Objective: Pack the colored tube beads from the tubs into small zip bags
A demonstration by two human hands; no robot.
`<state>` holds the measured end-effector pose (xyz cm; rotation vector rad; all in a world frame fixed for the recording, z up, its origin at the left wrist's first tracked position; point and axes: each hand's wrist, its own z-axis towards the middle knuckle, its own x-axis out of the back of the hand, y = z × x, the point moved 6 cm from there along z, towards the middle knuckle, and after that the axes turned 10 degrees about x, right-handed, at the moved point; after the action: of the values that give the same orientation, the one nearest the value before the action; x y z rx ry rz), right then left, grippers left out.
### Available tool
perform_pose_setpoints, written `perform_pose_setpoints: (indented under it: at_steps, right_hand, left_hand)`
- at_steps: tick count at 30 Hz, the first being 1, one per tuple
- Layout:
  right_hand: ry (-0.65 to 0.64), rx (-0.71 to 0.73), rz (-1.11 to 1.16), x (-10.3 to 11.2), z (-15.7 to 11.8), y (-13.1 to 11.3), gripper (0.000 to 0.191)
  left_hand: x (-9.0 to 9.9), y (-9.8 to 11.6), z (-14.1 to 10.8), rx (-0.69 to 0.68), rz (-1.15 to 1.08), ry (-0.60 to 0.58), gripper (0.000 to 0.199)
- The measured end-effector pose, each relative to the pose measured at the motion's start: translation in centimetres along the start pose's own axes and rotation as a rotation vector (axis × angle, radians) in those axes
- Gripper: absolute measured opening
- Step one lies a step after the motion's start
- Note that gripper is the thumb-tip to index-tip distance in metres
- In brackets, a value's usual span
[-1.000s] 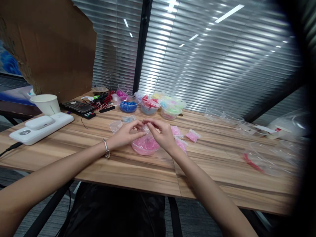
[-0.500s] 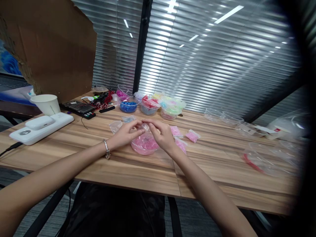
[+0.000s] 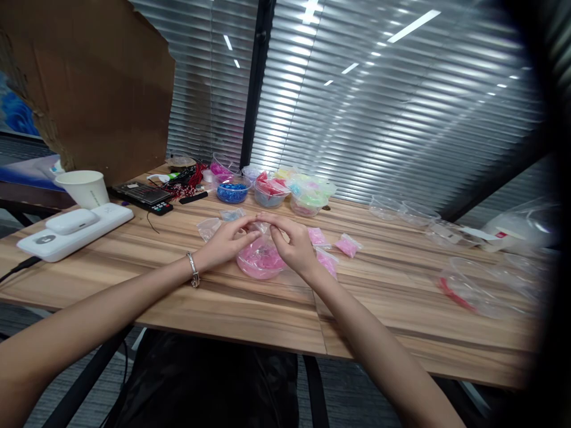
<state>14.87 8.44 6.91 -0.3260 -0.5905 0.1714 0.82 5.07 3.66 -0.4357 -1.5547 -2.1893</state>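
My left hand (image 3: pixel 229 241) and my right hand (image 3: pixel 291 241) meet at the fingertips above a clear round bowl (image 3: pixel 254 275) with pink bits in it. Between them is a small clear plastic bag (image 3: pixel 261 227), partly hidden by the fingers; both hands look closed on it. Several small bags of pink bits (image 3: pixel 348 245) lie just right of the bowl. To the left, behind my left hand, rest a crumpled clear bag (image 3: pixel 207 229) and another bag with a bluish tint (image 3: pixel 232 214).
Tubs with blue bits (image 3: pixel 232 191), red packets (image 3: pixel 271 185) and green packets (image 3: pixel 312 193) stand at the back. On the left are a paper cup (image 3: pixel 84 189), a white power bank (image 3: pixel 75 232) and a cardboard sheet (image 3: pixel 102 89). Clear containers (image 3: pixel 473 285) lie on the right.
My hands stay above the bowl with almost the same hold. Only a slight shift of the fingers shows; nothing else has moved.
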Motion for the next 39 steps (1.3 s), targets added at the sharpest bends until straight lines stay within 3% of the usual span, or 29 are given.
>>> perform_pose_setpoints:
  at_steps: [14,26,39]
  right_hand:
    - [-0.023,0.004,-0.009,0.0,0.0,0.1,0.038]
    - [0.028,0.062,0.028,-0.1,0.0,-0.1,0.037]
    - [0.073,0.027,-0.009,0.3,-0.1,-0.1,0.032]
  left_hand:
    - [0.1,-1.0,0.1,0.03,-0.002,0.034,0.054]
    - [0.0,-1.1,0.0,0.022,0.019,0.023,0.055]
    - [0.1,-1.6,0.2,0.027,0.025,0.046,0.058]
